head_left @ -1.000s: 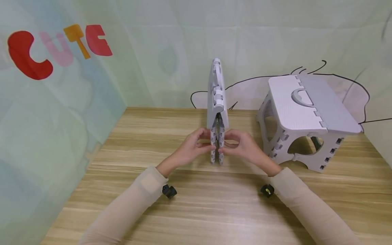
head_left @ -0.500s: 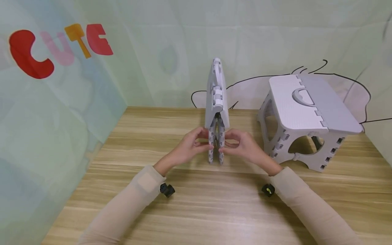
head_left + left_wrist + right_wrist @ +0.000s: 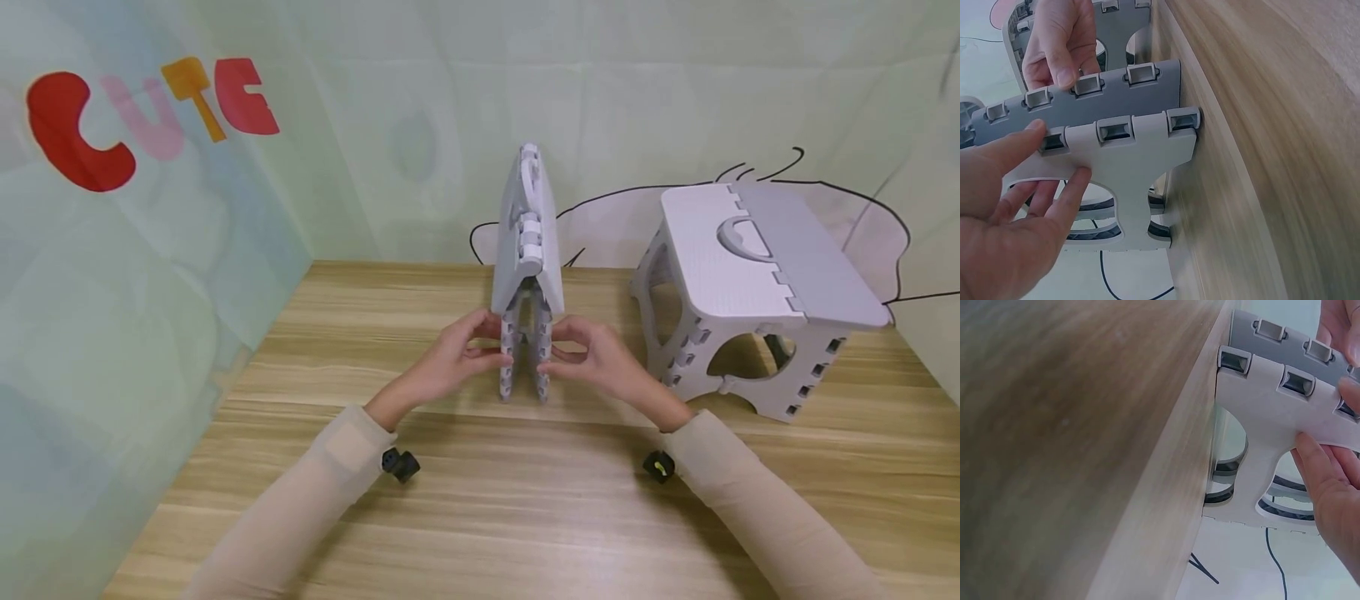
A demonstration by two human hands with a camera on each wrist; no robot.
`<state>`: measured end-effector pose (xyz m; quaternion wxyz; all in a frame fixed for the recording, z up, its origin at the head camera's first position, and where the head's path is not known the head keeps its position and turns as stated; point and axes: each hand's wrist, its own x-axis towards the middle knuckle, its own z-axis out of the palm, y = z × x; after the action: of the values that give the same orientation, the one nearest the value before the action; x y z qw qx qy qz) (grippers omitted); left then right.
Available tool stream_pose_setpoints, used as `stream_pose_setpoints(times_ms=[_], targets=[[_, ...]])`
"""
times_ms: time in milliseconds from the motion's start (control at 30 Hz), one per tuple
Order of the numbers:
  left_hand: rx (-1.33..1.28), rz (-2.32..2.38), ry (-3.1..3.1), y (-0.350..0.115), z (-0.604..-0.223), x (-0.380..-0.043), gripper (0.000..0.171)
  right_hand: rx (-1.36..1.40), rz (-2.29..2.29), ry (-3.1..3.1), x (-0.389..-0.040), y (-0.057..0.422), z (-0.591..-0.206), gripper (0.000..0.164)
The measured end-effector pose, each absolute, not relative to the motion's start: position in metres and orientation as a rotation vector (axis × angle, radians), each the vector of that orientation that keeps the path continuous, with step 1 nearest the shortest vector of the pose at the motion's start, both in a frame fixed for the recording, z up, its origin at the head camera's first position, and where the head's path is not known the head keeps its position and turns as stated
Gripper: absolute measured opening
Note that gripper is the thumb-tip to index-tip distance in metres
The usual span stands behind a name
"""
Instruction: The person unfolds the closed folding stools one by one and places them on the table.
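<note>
A folding step stool (image 3: 529,265), light grey and white, stands upright and partly folded on the table, its seat halves meeting in a steep peak. My left hand (image 3: 438,360) holds its left leg panel (image 3: 1132,165), thumb on the near edge and fingers at the cut-out opening. On the other side, my right hand (image 3: 600,360) grips the right leg panel (image 3: 1266,415) the same way, with the thumb at the edge. A narrow gap separates the two leg panels. Some fingertips are hidden behind the panels.
To the right stands a second stool (image 3: 738,258), unfolded, with a handle in its top. The wooden table (image 3: 495,500) meets a printed cloth backdrop (image 3: 420,150) at the back and left. Small black devices (image 3: 401,465) sit at both wrists.
The left leg panel has moved left with my left hand, widening the gap between the legs. The seat halves have spread slightly. My right hand has hardly moved.
</note>
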<state>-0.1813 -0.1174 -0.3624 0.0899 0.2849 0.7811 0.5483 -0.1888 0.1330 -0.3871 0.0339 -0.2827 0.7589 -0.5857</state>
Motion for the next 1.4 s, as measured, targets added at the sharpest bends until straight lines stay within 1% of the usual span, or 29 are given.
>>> stream_pose_setpoints(times_ms=[300,567,833,1400], targets=[[0.843,1.619,2.332,-0.124,-0.361,-0.181,0.04,-0.877,-1.81,2.326,-0.189,0.133,-0.387,0.037],[0.851,1.612,2.342,-0.131,-0.359,-0.181,0.044,-0.877,-1.799,2.319,-0.189,0.134,-0.389,0.038],[0.872,1.6,2.353,-0.139,-0.36,-0.182,0.042,-0.909,-1.795,2.324,-0.189,0.134,-0.39,0.038],[0.902,1.547,2.348,-0.157,-0.358,-0.185,0.042,-0.929,-1.776,2.345,-0.188,0.133,-0.39,0.038]])
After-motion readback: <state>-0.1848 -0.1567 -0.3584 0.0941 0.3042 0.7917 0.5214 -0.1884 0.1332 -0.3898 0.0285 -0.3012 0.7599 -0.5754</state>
